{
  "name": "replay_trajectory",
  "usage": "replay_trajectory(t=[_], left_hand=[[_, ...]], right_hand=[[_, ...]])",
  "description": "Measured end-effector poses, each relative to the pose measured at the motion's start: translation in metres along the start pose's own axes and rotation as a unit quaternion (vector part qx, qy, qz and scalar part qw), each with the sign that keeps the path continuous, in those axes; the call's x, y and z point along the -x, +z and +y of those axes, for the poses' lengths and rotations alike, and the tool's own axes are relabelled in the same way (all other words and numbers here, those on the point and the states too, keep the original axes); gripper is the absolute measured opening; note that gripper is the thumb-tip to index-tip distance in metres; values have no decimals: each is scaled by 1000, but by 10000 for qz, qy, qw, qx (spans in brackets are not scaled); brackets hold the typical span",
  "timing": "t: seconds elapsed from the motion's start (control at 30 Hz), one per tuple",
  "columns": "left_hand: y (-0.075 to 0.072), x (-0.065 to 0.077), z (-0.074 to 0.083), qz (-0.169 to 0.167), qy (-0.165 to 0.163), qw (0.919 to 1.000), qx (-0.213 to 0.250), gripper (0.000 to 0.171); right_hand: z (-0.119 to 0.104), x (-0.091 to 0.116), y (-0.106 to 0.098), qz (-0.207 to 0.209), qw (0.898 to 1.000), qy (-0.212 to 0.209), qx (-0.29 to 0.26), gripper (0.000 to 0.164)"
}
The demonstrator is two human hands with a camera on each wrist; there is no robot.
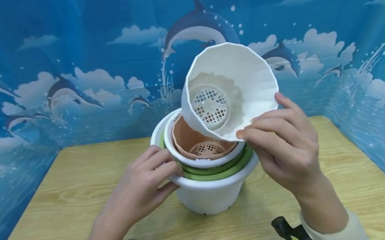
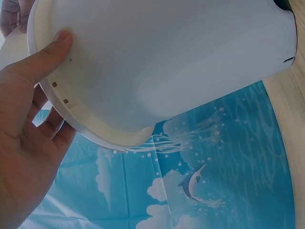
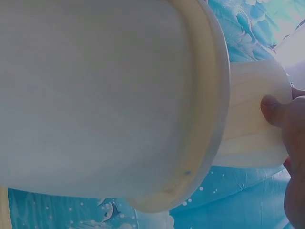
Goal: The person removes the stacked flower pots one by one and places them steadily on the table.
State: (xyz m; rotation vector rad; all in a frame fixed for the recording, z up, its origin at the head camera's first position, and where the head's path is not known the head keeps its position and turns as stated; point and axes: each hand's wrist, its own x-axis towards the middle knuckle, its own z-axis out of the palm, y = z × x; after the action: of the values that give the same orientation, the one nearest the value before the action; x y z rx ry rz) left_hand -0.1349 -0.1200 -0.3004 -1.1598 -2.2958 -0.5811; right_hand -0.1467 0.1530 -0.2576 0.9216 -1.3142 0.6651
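My right hand pinches the rim of a small white flower pot, thumb outside and fingers over the edge. That pot is tilted, its inside and grid-like drain holes facing me, above a stack of nested pots. The stack has a large white outer pot, green pots inside it, then a white one and a terracotta-coloured pot in the middle. My left hand grips the outer pot's rim on the left; in the left wrist view the thumb presses its outer wall.
The stack stands on a wood-grain table. A blue curtain printed with dolphins and clouds hangs behind and along both sides. Black strap pieces show at both wrists.
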Motion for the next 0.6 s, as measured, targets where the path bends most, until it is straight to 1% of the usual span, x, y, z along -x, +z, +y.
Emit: replay_trajectory(t=[0.3,0.47,0.6], left_hand=[[-1,0,0,-9,7,10000,84,28],[0,1,-1,26,-12,10000,77,29],[-1,0,-1,-20,-50,9999,86,28]], right_hand=[[3,-2,-2,152,9996,-45,233,20],[6,0,-2,162,9992,-10,373,19],[9,2,-2,178,9986,68,488,15]])
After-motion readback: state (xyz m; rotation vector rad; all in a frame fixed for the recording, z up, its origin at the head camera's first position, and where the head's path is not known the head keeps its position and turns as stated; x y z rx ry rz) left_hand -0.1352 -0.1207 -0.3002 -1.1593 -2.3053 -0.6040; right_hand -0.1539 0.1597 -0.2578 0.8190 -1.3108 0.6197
